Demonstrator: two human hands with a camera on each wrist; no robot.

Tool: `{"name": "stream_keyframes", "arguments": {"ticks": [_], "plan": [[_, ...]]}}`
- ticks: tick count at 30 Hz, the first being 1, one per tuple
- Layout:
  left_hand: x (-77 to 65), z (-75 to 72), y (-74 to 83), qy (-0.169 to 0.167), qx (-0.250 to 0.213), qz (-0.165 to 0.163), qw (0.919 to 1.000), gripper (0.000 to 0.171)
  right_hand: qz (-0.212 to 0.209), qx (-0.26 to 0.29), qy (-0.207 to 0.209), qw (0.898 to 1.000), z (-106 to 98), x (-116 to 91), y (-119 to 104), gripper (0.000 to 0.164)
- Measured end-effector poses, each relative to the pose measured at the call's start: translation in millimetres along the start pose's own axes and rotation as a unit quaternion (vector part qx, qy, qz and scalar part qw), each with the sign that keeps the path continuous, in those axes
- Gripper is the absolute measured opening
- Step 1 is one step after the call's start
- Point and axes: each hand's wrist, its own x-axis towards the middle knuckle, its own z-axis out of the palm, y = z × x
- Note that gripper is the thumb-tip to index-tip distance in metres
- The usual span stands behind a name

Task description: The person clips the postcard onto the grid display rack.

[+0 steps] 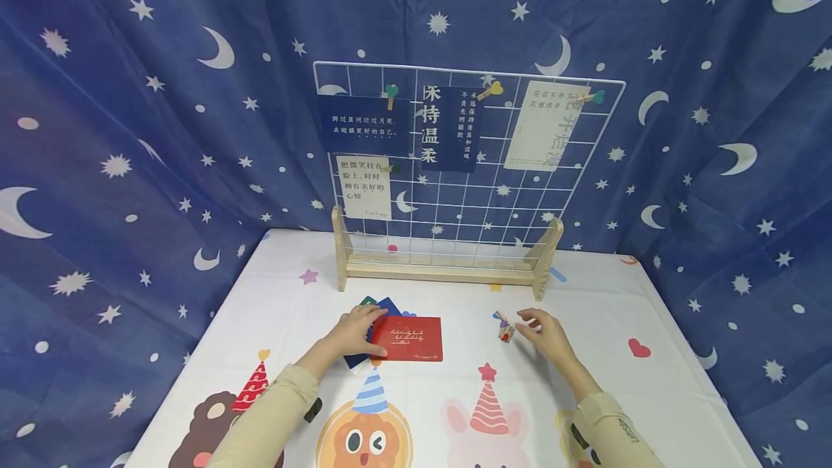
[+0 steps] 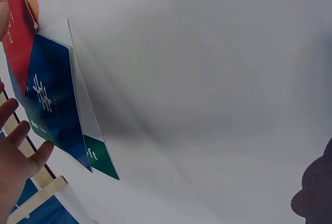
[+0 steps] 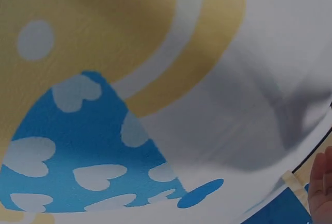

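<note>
My left hand reaches over the left end of a red card, fingers at its far side and thumb near its lower left corner. Beneath the red card lie a blue card and a green card, fanned out. In the left wrist view the fingers are spread beside the cards' edges. My right hand hovers by a small cluster of wooden clips, thumb and forefinger close to it. Whether they touch the cluster I cannot tell. Only some fingers show in the right wrist view.
Behind the cards stands a white wire grid on a wooden base. Several blue and cream cards hang there on heart-topped clips. A patterned white cloth covers the table, with a blue star-and-moon curtain around it.
</note>
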Motion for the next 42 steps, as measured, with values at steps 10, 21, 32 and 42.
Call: {"name": "stream_keyframes", "arguments": {"ticks": [10, 21, 32, 42], "plan": [[1.4, 0.9, 5.9, -0.026, 0.028, -0.034, 0.9987, 0.096, 0.044, -0.013, -0.027, 0.999, 0.2, -0.5, 6.0, 0.028], [6.8, 3.4, 11.2, -0.023, 0.034, -0.058, 0.9975, 0.087, 0.062, -0.024, -0.048, 0.997, 2.9, 0.0, 5.0, 0.027], [13.4, -4.0, 16.3, -0.015, 0.036, -0.055, 0.9977, 0.079, 0.063, -0.036, -0.054, 0.996, 5.7, 5.6, 7.8, 0.027], [24.9, -2.8, 18.4, -0.032, 0.068, -0.081, 0.9939, 0.077, 0.064, -0.041, -0.052, 0.996, 5.5, 3.2, 5.3, 0.024]]}}
